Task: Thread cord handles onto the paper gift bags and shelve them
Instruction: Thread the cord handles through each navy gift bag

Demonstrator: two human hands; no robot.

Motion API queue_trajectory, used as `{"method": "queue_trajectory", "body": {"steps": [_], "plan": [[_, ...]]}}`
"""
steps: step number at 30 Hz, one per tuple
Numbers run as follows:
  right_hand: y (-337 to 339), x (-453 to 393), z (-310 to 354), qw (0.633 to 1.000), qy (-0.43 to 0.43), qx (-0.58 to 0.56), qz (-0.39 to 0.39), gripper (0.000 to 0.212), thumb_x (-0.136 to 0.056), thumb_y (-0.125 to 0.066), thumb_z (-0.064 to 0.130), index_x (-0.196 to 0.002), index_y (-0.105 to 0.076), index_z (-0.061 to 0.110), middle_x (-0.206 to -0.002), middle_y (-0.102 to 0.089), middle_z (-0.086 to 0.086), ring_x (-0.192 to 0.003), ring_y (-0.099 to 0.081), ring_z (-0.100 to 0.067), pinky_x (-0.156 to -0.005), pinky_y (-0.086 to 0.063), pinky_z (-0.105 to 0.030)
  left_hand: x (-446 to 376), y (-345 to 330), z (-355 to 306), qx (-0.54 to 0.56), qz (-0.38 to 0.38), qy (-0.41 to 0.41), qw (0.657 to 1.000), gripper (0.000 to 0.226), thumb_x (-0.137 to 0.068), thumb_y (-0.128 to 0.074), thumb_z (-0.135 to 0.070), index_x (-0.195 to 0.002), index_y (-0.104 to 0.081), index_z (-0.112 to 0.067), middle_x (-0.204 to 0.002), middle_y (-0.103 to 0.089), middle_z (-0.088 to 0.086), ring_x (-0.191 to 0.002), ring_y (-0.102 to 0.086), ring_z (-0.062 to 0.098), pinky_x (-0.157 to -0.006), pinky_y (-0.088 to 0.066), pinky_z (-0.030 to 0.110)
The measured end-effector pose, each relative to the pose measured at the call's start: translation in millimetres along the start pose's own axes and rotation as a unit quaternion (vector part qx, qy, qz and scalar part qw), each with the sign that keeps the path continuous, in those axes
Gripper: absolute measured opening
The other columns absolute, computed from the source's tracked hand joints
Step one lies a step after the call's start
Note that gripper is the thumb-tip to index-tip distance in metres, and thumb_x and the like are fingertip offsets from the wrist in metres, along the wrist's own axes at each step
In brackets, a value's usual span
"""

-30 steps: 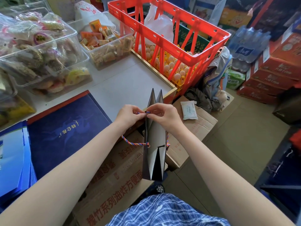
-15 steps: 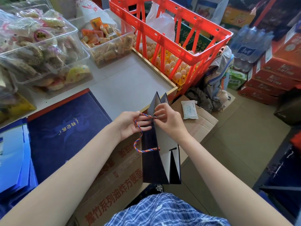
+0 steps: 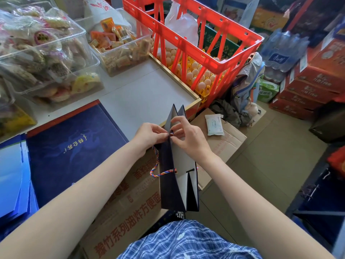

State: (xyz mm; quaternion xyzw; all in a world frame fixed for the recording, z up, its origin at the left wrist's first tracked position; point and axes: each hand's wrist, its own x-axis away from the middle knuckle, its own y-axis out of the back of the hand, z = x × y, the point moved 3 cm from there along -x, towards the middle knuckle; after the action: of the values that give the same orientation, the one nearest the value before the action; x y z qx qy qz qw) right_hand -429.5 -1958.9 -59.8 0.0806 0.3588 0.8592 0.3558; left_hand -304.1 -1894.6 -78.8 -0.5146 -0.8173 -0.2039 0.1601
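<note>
Red plastic crate (image 3: pixel 194 43) holds trays of eggs (image 3: pixel 197 75); clear tubs (image 3: pixel 56 58) on the white surface (image 3: pixel 141 94) hold wrapped snacks. The dark paper gift bag (image 3: pixel 175 180), sharply creased, hangs before the surface's edge. Left hand (image 3: pixel 149 136) and right hand (image 3: pixel 188 135) fingers pinch the twisted multicoloured cord (image 3: pixel 158 171) at the bag's rim.

Matt paper bag (image 3: pixel 169 176), twisted cord (image 3: pixel 156 166), plastic crate (image 3: pixel 188 42).
</note>
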Motion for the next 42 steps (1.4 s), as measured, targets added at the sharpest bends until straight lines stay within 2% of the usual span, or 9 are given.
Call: {"method": "queue_trajectory", "body": {"steps": [9, 14, 17, 24, 29, 32, 35, 39, 42], "plan": [[4, 4, -5, 1.0, 0.018, 0.022, 0.013, 0.039, -0.08, -0.07, 0.012, -0.112, -0.048, 0.011, -0.091, -0.068, -0.001, -0.082, -0.067, -0.016, -0.08, -0.054, -0.039, -3, -5, -3, 0.013, 0.029, 0.019, 0.999, 0.017, -0.093, -0.05, -0.001, -0.08, -0.062, 0.003, -0.08, -0.065, 0.014, -0.054, -0.065, 0.003, -0.066, -0.054, 0.013], [1, 2, -1, 0.999, 0.039, 0.007, 0.02, 0.035, -0.082, -0.066, 0.009, -0.11, -0.045, 0.008, -0.09, -0.067, -0.002, -0.08, -0.066, -0.018, -0.079, -0.054, -0.036, -1, -3, -3, 0.054, 0.021, 0.026, 0.998, 0.017, -0.094, -0.048, 0.001, -0.098, -0.06, 0.013, -0.062, -0.063, 0.008, -0.046, -0.062, 0.002, -0.053, -0.049, 0.009], [1, 2, -2, 0.999, 0.046, 0.008, 0.027, 0.038, -0.082, -0.067, 0.009, -0.113, -0.045, 0.008, -0.09, -0.065, -0.001, -0.08, -0.064, -0.016, -0.079, -0.053, -0.032, 1, 0, -7, 0.025, 0.042, 0.019, 0.999, 0.016, -0.094, -0.048, 0.0, -0.094, -0.059, 0.011, -0.081, -0.064, 0.015, -0.049, -0.063, 0.002, -0.054, -0.05, 0.009], [30, 7, -23, 0.985, -0.048, -0.072, -0.147, 0.025, -0.082, -0.069, 0.007, -0.103, -0.056, 0.01, -0.094, -0.063, 0.002, -0.08, -0.061, -0.01, -0.073, -0.051, -0.018, 5, 6, 0, 0.057, 0.051, 0.022, 0.997, 0.025, -0.095, -0.044, 0.001, -0.073, -0.054, -0.002, -0.085, -0.064, 0.017, -0.057, -0.066, 0.005, -0.065, -0.054, 0.015], [18, 7, -33, 0.983, -0.149, -0.082, 0.077, 0.053, -0.081, -0.072, 0.019, -0.127, -0.046, 0.02, -0.123, -0.055, 0.003, -0.099, -0.061, -0.011, -0.089, -0.05, -0.028, 11, 7, -3, 0.071, 0.047, 0.023, 0.996, 0.026, -0.096, -0.041, 0.002, -0.073, -0.051, -0.002, -0.075, -0.062, 0.012, -0.051, -0.065, 0.005, -0.054, -0.052, 0.012], [11, 7, -21, 0.974, -0.152, -0.154, 0.068, 0.05, -0.083, -0.069, 0.021, -0.128, -0.046, 0.022, -0.116, -0.055, 0.009, -0.095, -0.064, -0.011, -0.088, -0.053, -0.029, 13, 7, -2, 0.083, 0.032, 0.022, 0.996, 0.025, -0.097, -0.04, 0.003, -0.074, -0.047, -0.003, -0.075, -0.06, 0.013, -0.047, -0.064, 0.004, -0.052, -0.052, 0.012], [4, 4, -9, 0.989, -0.1, -0.082, 0.068, 0.045, -0.083, -0.068, 0.016, -0.123, -0.048, 0.022, -0.113, -0.054, 0.006, -0.084, -0.06, -0.008, -0.077, -0.047, -0.012, 18, 8, -3, 0.076, 0.024, 0.017, 0.997, 0.021, -0.097, -0.041, 0.0, -0.077, -0.047, -0.005, -0.081, -0.061, 0.014, -0.052, -0.065, 0.005, -0.058, -0.054, 0.013], [0, 5, -6, 0.997, -0.059, 0.044, 0.028, 0.03, -0.084, -0.057, 0.005, -0.113, -0.056, 0.014, -0.11, -0.06, -0.006, -0.081, -0.056, -0.016, -0.08, -0.047, -0.026, 19, 6, 1, -0.033, -0.009, -0.003, 0.999, 0.015, -0.094, -0.052, -0.016, -0.083, -0.043, -0.012, -0.104, -0.062, 0.018, -0.08, -0.063, 0.021, -0.075, -0.054, 0.029], [0, 8, -7, 0.997, -0.048, 0.062, 0.017, 0.022, -0.086, -0.055, 0.002, -0.105, -0.065, 0.007, -0.101, -0.066, -0.007, -0.087, -0.059, -0.02, -0.083, -0.047, -0.03, 18, 5, 1, -0.209, -0.036, -0.066, 0.975, 0.036, -0.081, -0.069, -0.032, -0.098, -0.043, -0.014, -0.102, -0.058, 0.005, -0.093, -0.058, 0.021, -0.084, -0.045, 0.034]]}}
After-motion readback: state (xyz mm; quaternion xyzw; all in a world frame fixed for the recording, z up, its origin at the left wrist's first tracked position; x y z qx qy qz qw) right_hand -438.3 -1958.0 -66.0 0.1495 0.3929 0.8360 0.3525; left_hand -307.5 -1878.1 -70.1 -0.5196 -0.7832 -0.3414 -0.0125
